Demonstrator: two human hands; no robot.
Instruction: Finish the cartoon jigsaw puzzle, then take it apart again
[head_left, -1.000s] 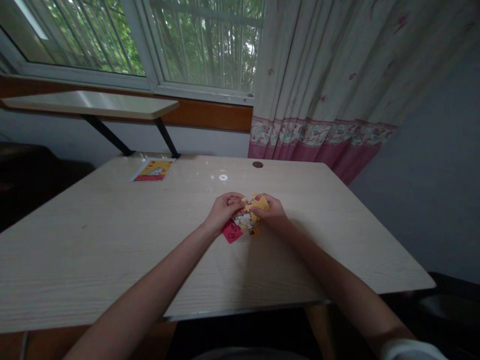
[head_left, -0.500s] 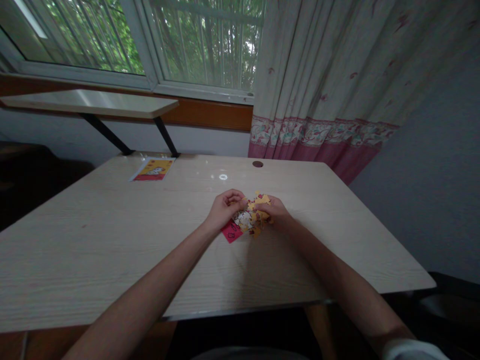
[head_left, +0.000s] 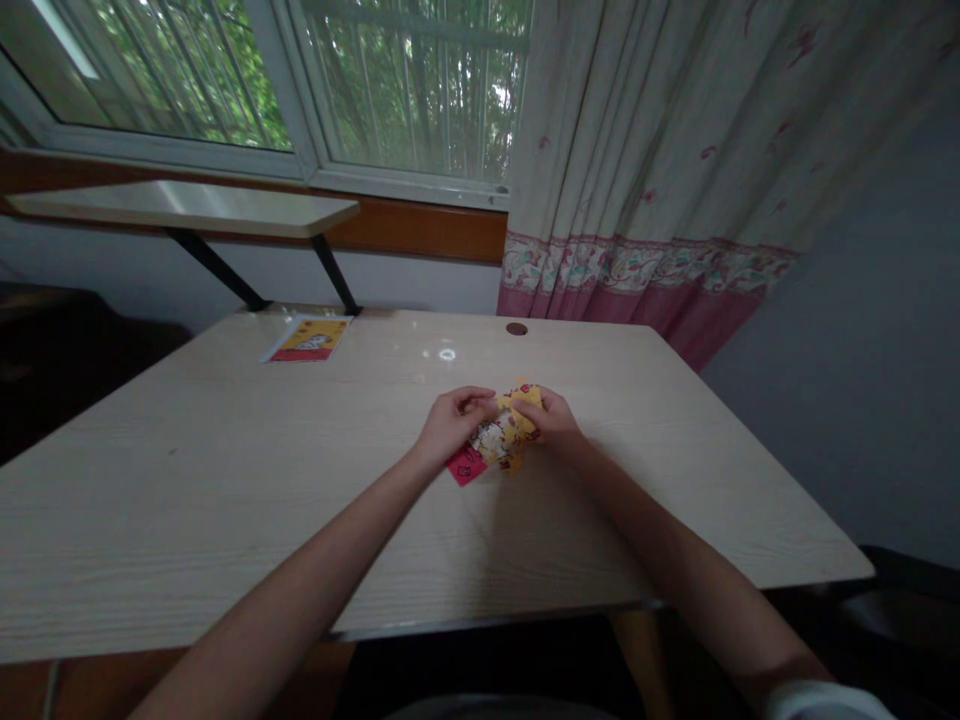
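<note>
window (head_left: pixel 375 110), pale-framed, greenery (head_left: pixel 491 110) behind | curtain (head_left: pixel 637 130), floral, pink hem (head_left: pixel 592 305), right of window | shelf (head_left: pixel 195 208) on black legs (head_left: pixel 335 275), far left of surface (head_left: pixel 225 480) | brown disc (head_left: pixel 517 329) near surface's far edge | wall (head_left: pixel 862 300), bare, right of curtain

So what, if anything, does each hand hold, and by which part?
The right hand holds yellow puzzle pieces by their right edge, thumb on top. Whether the left hand grips anything cannot be told.

Right hand (head_left: pixel 556 420) pinching yellow, red-marked jigsaw section (head_left: pixel 528 402); left hand (head_left: pixel 452 422) at its 9 o'clock. Red-white-yellow jigsaw section (head_left: pixel 490 440) at its 7. Pale wood-grain tabletop (head_left: pixel 300 450): yellow-red printed sheet (head_left: pixel 310 341) at 10, round brown disc (head_left: pixel 517 329) at 12.
</note>
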